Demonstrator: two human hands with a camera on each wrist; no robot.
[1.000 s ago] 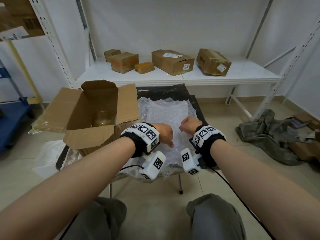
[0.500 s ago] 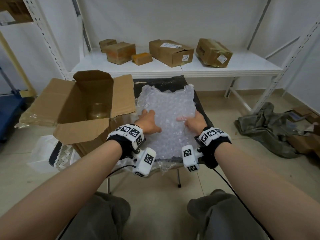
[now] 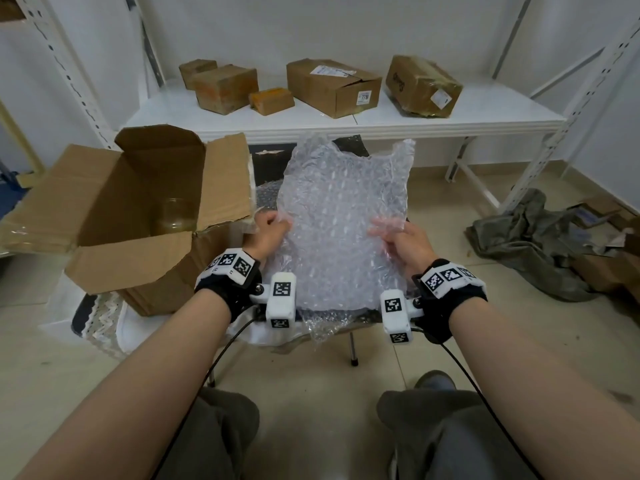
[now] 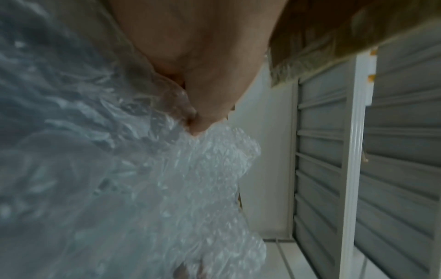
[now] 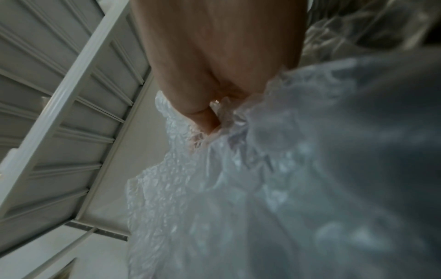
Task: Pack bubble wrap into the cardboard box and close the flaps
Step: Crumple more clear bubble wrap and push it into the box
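Note:
A clear sheet of bubble wrap (image 3: 341, 216) is held up almost upright over a small dark table (image 3: 266, 161). My left hand (image 3: 270, 225) pinches its left edge and my right hand (image 3: 391, 233) pinches its right edge. In the left wrist view the left hand (image 4: 190, 117) grips the bubble wrap (image 4: 167, 188); in the right wrist view the right hand (image 5: 207, 120) does the same with the bubble wrap (image 5: 262, 188). To the left stands the open cardboard box (image 3: 104, 216), all flaps spread, with a glass jar (image 3: 175, 216) inside. More bubble wrap (image 3: 266, 192) lies on the table behind the sheet.
A white shelf (image 3: 450, 112) behind the table carries several taped cardboard boxes (image 3: 332, 86). A grey cloth heap (image 3: 530, 237) and cardboard scraps lie on the floor at right. White plastic sheeting (image 3: 59, 306) lies under the box at left. My knees (image 3: 225, 427) are below.
Both hands went from pressing on the flat bubble wrap to gripping its side edges, and they have lifted the sheet up off the table, tilting it upright.

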